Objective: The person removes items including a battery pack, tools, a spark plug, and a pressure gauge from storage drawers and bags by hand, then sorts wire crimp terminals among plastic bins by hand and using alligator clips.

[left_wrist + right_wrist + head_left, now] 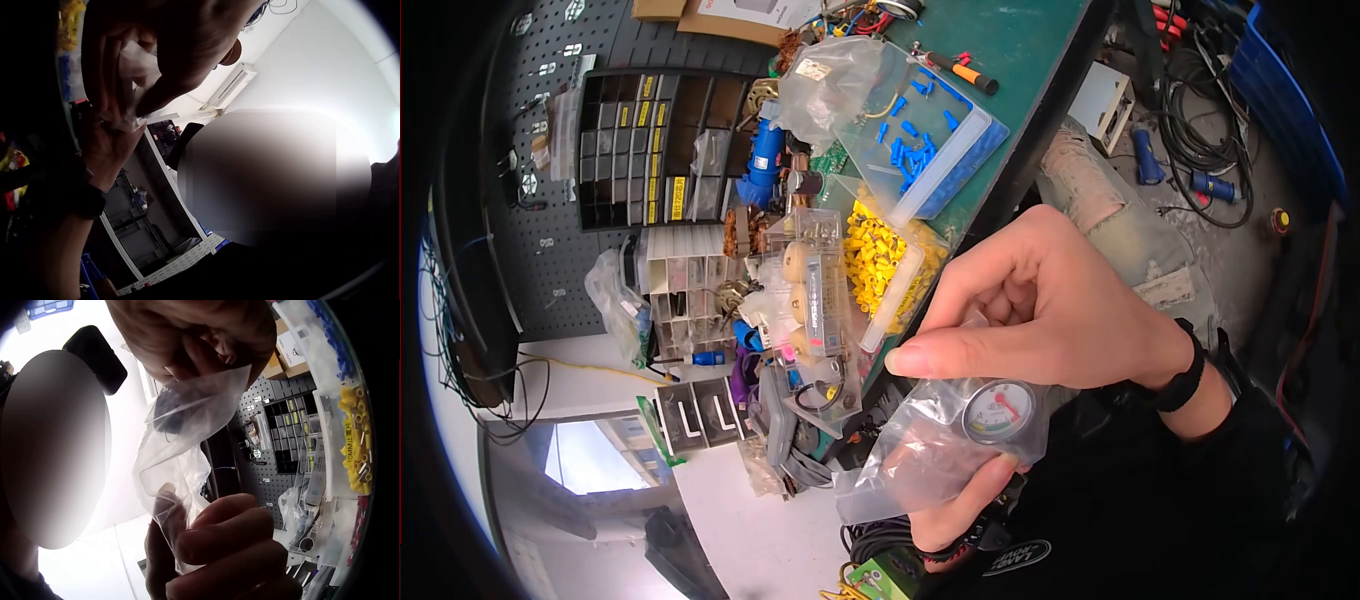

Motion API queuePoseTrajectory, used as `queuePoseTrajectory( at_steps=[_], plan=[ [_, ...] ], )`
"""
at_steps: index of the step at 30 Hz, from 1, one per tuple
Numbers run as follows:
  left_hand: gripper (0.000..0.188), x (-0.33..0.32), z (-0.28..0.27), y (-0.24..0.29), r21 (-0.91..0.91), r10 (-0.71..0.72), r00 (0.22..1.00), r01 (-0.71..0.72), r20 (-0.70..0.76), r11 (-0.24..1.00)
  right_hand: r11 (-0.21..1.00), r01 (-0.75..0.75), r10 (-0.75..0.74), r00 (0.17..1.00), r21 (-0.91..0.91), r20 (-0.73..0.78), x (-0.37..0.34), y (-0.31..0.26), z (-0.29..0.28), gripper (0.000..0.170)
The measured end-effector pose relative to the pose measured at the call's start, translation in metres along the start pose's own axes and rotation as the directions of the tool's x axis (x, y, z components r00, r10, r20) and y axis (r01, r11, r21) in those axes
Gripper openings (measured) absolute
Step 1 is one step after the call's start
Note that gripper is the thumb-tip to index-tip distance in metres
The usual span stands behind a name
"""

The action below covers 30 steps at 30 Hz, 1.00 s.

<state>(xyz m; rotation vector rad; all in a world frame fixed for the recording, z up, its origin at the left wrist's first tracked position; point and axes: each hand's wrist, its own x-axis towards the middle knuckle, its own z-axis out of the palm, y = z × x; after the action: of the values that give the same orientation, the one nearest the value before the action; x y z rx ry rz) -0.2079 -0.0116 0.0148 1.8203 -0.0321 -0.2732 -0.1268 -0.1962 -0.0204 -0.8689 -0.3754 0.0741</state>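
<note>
A clear plastic bag (pixel 910 455) hangs between both hands, in front of the black shirt. Inside or behind its film shows a small round dial gauge (pixel 998 411) with a white face and a red needle. My right hand (pixel 1040 310), with a black band on its wrist, has curled fingers and grips the bag's upper part. Below it my left hand (pixel 965 505) holds the bag from beneath, its thumb close by the gauge's rim. In the right wrist view, the left fingers (pixel 228 544) curl round the crumpled bag (pixel 181 462).
Along the green bench (pixel 1025 40) stand an open box of blue terminals (pixel 915 150) and one of yellow terminals (pixel 875 250). A screwdriver (pixel 975 78) lies near the edge. Beyond are a drawer rack (pixel 640 145) and a pegboard (pixel 530 240). Coiled cables (pixel 1200 130) lie at the right.
</note>
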Motion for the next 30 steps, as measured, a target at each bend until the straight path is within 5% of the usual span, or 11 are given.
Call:
queuePoseTrajectory(
  at_steps=[7,10,12,15,20,22,24,30],
  plan=[
    [0.063,0.0,-0.007,-0.002,0.054,-0.018,0.999,0.015,0.041,0.998,1.0,-0.003,0.003,1.0,0.025,-0.015,0.001,0.001,0.002,0.012],
    [0.041,0.001,-0.006,0.0,-0.01,0.016,0.982,-0.014,0.19,1.0,0.999,-0.003,0.003,1.0,0.036,-0.012,0.002,0.004,0.002,0.012],
    [0.07,0.005,0.01,0.004,-0.13,-0.015,0.993,0.0,-0.115,0.991,0.999,0.001,0.0,1.0,0.046,-0.004,0.003,0.001,0.001,0.013],
    [0.077,0.018,0.01,0.009,-0.192,0.123,0.962,-0.172,-0.243,0.966,0.989,-0.111,0.104,0.992,0.096,0.067,0.003,-0.005,-0.001,0.028],
    [0.078,0.019,0.003,0.007,-0.159,0.162,0.929,-0.224,-0.333,0.961,0.987,0.015,-0.033,0.994,0.162,0.108,0.003,0.005,0.0,0.053],
    [0.078,0.016,0.0,0.005,-0.146,0.136,0.918,-0.202,-0.372,0.968,0.985,0.0,-0.02,0.993,0.171,0.114,0.002,0.005,0.001,0.052],
    [0.046,0.014,-0.011,-0.003,-0.325,0.22,0.941,-0.299,-0.258,0.897,0.964,-0.004,-0.042,0.985,0.265,0.166,0.0,0.008,0.001,0.039],
    [0.04,0.011,-0.016,-0.007,-0.317,0.215,0.946,-0.286,-0.24,0.904,0.991,0.037,-0.049,0.995,0.131,0.084,-0.004,0.001,0.011,0.05]
  ],
)
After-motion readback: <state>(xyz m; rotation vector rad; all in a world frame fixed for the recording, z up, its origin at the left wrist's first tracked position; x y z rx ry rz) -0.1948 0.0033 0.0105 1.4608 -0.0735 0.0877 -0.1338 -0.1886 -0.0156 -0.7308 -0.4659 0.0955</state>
